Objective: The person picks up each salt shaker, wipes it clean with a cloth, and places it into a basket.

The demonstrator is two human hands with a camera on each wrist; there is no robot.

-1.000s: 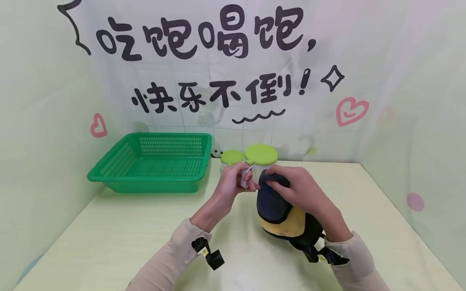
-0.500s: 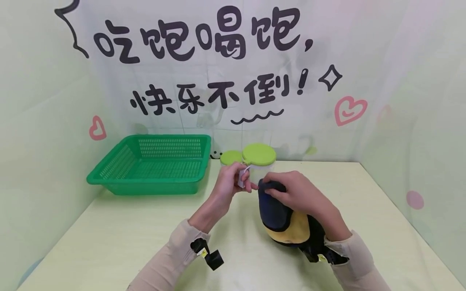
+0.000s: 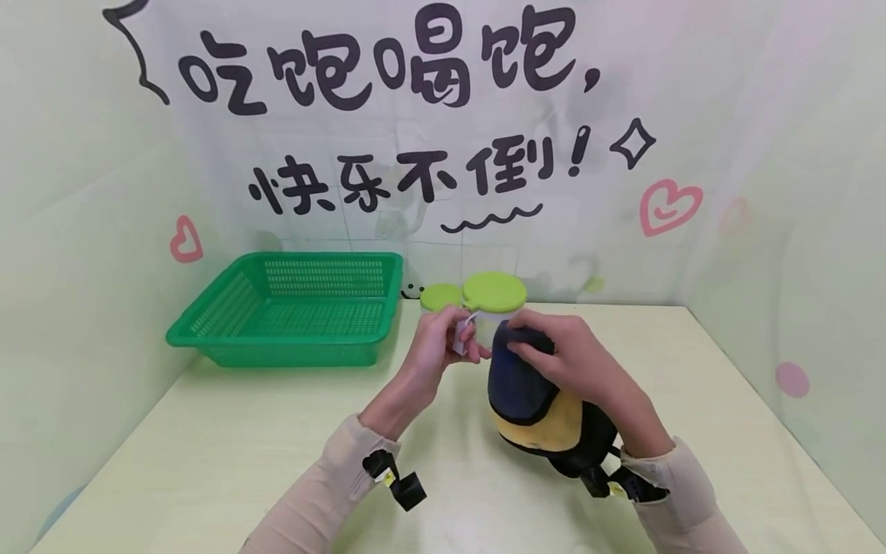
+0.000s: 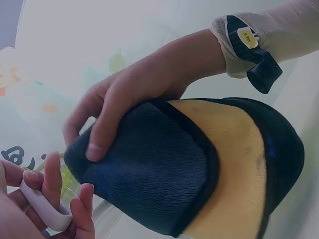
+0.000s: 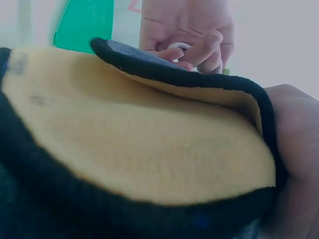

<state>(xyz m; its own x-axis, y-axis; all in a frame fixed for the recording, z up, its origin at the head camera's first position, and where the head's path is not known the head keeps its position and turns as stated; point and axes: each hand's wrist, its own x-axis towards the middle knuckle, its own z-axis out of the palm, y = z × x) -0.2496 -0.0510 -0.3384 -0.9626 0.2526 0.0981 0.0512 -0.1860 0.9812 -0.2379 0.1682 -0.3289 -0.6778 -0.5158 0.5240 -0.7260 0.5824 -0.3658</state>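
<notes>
A slipper (image 3: pixel 521 385) with a dark navy upper, tan insole and black trim hangs over the table on the right. My right hand (image 3: pixel 580 355) pinches its toe end between thumb and fingers; this grip also shows in the left wrist view, around the slipper (image 4: pixel 154 169). My left hand (image 3: pixel 431 350) is just left of the toe, its fingers curled round a small pale plastic piece (image 4: pixel 46 206) with a thin white curved part. What kind of piece it is cannot be made out. In the right wrist view, the tan insole (image 5: pixel 149 144) fills most of the picture.
A green perforated basket (image 3: pixel 294 352) stands at the back left of the table. Two clear containers with lime-green lids, one larger lid (image 3: pixel 494 292) and one smaller lid (image 3: pixel 441 296), stand behind the hands. A printed cloth (image 3: pixel 360 231) hangs behind the table.
The right hand lowered the slipper slightly by half a second ago and has brought it back up since. The left hand stays nearly in place, holding the pale piece.
</notes>
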